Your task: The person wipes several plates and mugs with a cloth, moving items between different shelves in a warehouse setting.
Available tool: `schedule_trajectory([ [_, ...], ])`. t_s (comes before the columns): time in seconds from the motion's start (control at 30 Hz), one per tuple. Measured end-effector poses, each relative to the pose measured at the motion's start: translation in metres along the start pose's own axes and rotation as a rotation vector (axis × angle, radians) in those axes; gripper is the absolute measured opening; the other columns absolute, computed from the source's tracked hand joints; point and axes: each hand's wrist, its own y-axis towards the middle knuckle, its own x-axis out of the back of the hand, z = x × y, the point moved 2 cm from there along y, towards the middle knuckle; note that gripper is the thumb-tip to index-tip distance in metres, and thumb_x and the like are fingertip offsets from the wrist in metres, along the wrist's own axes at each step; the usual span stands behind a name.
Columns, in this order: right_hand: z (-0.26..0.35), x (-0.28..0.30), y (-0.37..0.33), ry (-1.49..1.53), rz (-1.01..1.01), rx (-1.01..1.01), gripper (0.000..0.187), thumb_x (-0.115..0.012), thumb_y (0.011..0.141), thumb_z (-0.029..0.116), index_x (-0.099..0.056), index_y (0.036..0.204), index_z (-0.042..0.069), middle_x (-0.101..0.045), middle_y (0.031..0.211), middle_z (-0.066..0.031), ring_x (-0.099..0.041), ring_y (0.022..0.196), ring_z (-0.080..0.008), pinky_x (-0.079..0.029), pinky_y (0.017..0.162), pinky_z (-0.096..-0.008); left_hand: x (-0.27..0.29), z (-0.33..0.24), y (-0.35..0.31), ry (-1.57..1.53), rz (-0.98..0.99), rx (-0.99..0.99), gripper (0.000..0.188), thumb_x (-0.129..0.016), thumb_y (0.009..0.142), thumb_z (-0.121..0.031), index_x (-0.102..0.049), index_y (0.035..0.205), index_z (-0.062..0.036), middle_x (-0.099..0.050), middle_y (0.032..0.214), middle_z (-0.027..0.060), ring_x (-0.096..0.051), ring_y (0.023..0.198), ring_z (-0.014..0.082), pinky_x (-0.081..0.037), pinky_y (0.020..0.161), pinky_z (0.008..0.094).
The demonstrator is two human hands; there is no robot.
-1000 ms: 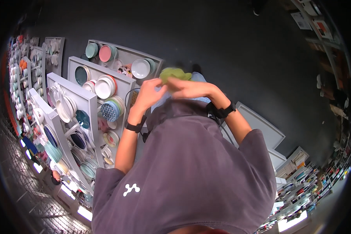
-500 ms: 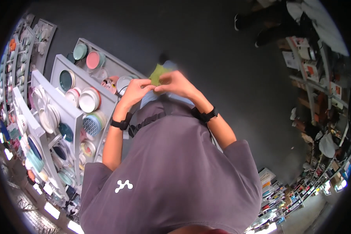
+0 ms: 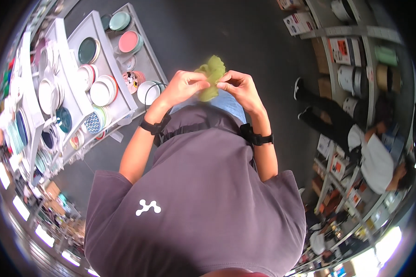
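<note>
A thin, crumpled yellow-green piece with ruffled edges [image 3: 212, 69] hangs between my hands in front of my waist; whether it is cloth or plastic I cannot make out. My left hand [image 3: 185, 87] pinches its left side between thumb and fingers. From the other side my right hand [image 3: 240, 88] grips it the same way, the two thumbs close together. A black band [image 3: 262, 138] circles each wrist.
Grey shelves [image 3: 129, 104] on my left bear stacked plates and bowls, the nearest being a white bowl [image 3: 149, 92]. Shelving with boxed goods [image 3: 345, 51] and pots runs along the right, where another person [image 3: 374, 159] in a white top stands. Dark floor [image 3: 259, 32] lies ahead.
My hands have drawn slightly apart, and more of the yellow-green piece shows spread between them. The view has turned, bringing the right-hand shelving and the other person further into sight.
</note>
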Motion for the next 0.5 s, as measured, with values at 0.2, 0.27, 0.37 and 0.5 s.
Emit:
schedule_trajectory([
  [0.2, 0.026, 0.054, 0.086, 0.094, 0.006, 0.056, 0.001, -0.066, 0.095, 0.006, -0.065, 0.094, 0.005, -0.068, 0.093, 0.0001, -0.062, 0.089, -0.0073, -0.050, 0.083, -0.0256, 0.034, 0.016, 0.031, -0.294, -0.531, -0.097, 0.022, -0.063, 0.101, -0.022, -0.061, 0.097, -0.0012, -0.051, 0.086, -0.0064, -0.046, 0.083, 0.0032, -0.039, 0.074, 0.0203],
  [0.27, 0.037, 0.075, 0.121, 0.250, 0.011, 0.031, 0.005, -0.059, 0.100, 0.010, -0.062, 0.101, 0.007, -0.066, 0.098, 0.0002, -0.061, 0.092, -0.0083, -0.049, 0.085, -0.0267, 0.058, 0.011, 0.035, -0.275, -0.686, -0.053, 0.024, -0.055, 0.105, -0.028, -0.062, 0.106, -0.0046, -0.054, 0.091, -0.0068, -0.047, 0.087, 0.0021, -0.040, 0.078, 0.0195],
  [0.37, 0.049, 0.104, 0.175, 0.377, 0.072, -0.035, 0.011, -0.054, 0.104, 0.016, -0.061, 0.107, 0.007, -0.065, 0.104, -0.0021, -0.062, 0.098, -0.0125, -0.050, 0.089, -0.0316, 0.080, 0.011, 0.042, -0.595, -0.996, -0.005, 0.025, -0.053, 0.106, -0.030, -0.061, 0.101, -0.0069, -0.049, 0.085, -0.0092, -0.043, 0.080, 0.0008, -0.036, 0.068, 0.0190],
  [0.5, 0.072, 0.115, 0.246, 0.327, 0.153, -0.073, 0.012, -0.054, 0.103, 0.014, -0.061, 0.109, 0.007, -0.066, 0.104, -0.0022, -0.062, 0.095, -0.0113, -0.050, 0.089, -0.0301, 0.098, 0.020, 0.027, -0.593, -1.301, 0.085, 0.028, -0.051, 0.106, -0.032, -0.064, 0.109, -0.0075, -0.056, 0.089, -0.0069, -0.046, 0.074, 0.0017, -0.037, 0.063, 0.0183],
])
